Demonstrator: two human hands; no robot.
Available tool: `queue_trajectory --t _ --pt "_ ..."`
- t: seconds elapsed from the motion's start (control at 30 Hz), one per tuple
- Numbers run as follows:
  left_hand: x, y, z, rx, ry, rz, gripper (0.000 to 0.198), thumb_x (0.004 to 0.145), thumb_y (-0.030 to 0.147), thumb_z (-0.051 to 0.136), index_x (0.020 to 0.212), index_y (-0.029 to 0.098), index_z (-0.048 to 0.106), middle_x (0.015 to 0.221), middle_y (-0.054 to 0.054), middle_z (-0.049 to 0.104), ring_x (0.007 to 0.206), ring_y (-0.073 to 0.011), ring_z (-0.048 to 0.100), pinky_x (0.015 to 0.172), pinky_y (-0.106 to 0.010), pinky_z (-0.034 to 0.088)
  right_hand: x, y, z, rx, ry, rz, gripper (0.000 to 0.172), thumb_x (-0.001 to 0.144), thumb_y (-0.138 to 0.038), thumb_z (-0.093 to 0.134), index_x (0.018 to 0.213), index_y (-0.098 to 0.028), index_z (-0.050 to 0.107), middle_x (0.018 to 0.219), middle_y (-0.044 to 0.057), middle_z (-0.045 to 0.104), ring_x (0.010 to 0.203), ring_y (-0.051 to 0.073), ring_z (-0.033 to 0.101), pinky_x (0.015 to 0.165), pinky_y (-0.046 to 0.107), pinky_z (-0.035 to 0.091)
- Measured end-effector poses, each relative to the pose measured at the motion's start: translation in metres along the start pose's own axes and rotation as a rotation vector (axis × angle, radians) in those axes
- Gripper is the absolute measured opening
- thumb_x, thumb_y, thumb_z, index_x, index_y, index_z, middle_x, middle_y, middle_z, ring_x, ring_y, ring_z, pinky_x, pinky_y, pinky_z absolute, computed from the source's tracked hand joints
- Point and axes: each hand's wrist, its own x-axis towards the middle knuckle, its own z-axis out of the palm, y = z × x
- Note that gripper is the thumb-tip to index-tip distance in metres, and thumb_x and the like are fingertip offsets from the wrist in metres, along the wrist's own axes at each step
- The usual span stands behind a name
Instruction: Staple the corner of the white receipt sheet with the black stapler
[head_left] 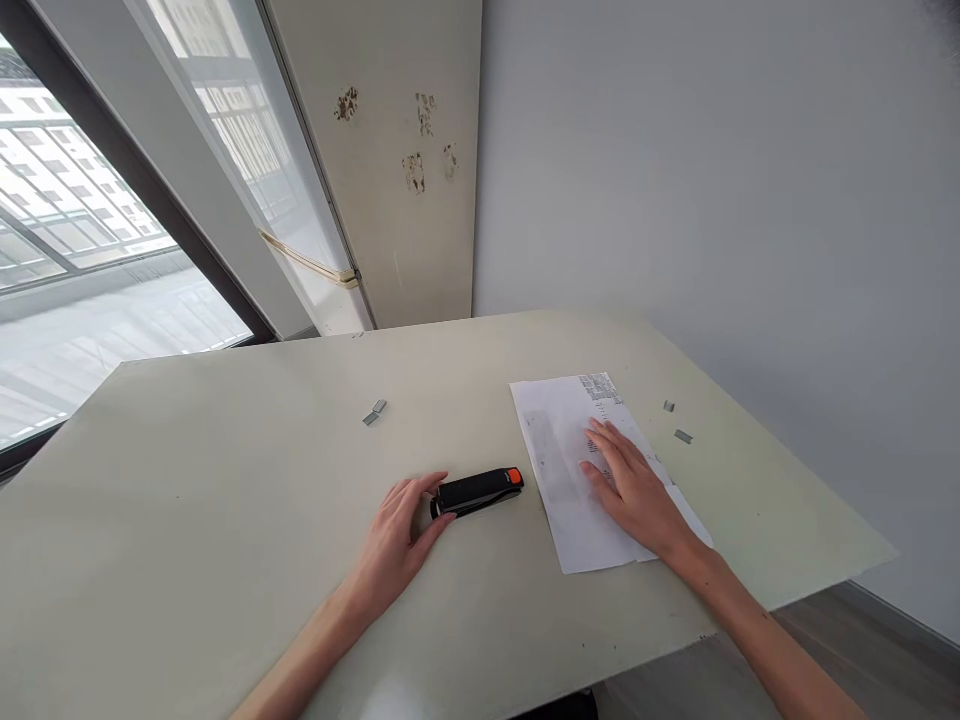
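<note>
A black stapler (480, 490) with an orange patch at its right end lies on the table. My left hand (397, 530) has its thumb and fingers on either side of the stapler's left end, gripping it. To the right lies a stack of white paper sheets (555, 480), slightly turned, with printing at its upper right. My right hand (634, 495) rests flat on the paper with fingers stretched out, covering part of the print.
Small strips of staples (375, 412) lie on the table left of the paper, and more staple strips (683, 437) lie right of it. The pale table (225, 480) meets a grey wall (712, 180). A fridge (390, 230) and a window (75, 210) stand beyond.
</note>
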Motion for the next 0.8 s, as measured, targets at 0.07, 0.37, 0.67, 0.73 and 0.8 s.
queue_trajectory --t 0.07,0.37,0.67,0.73,0.8 --pt "0.003 -0.001 -0.001 -0.015 -0.008 0.015 0.026 0.107 0.042 0.057 0.127 0.026 0.063 0.119 -0.006 0.072 0.110 -0.0252 0.066 0.096 -0.042 0.054 -0.003 -0.021 -0.003 0.138 -0.017 0.021 0.052 0.109 -0.055 0.040 0.155 -0.032 0.048 0.166 0.006 0.048 0.154 0.030 0.042 0.121 0.055 0.044" --pt "0.005 -0.003 0.000 -0.046 0.048 0.074 0.020 0.103 0.043 0.064 0.105 0.024 0.069 0.109 -0.005 0.076 0.101 -0.0242 0.067 0.091 -0.040 0.053 0.002 -0.116 0.023 0.520 -0.116 0.094 0.047 0.106 -0.059 0.042 0.131 -0.029 0.068 0.123 0.009 0.075 0.069 0.020 0.063 0.062 0.035 0.056" --pt "-0.002 -0.007 0.001 -0.063 0.074 0.068 0.015 0.104 0.038 0.064 0.104 0.023 0.067 0.111 -0.005 0.075 0.102 -0.0228 0.068 0.092 -0.040 0.051 0.000 -0.123 0.052 0.690 -0.060 0.197 0.051 0.107 -0.062 0.036 0.120 -0.025 0.068 0.126 0.011 0.074 0.088 0.024 0.069 0.069 0.037 0.057" --pt "-0.002 -0.006 0.002 -0.071 0.080 0.060 0.016 0.104 0.039 0.064 0.103 0.023 0.068 0.111 -0.005 0.076 0.101 -0.0231 0.068 0.092 -0.041 0.052 -0.001 -0.122 0.055 0.700 -0.058 0.208 0.051 0.107 -0.063 0.036 0.120 -0.024 0.067 0.128 0.011 0.073 0.094 0.025 0.069 0.070 0.036 0.058" --pt "-0.001 -0.005 0.001 -0.089 0.077 0.038 0.018 0.103 0.041 0.064 0.102 0.024 0.069 0.110 -0.006 0.076 0.101 -0.0241 0.069 0.092 -0.042 0.052 -0.002 -0.121 0.057 0.694 -0.048 0.214 0.051 0.107 -0.063 0.036 0.120 -0.024 0.067 0.128 0.011 0.073 0.094 0.024 0.069 0.070 0.036 0.058"
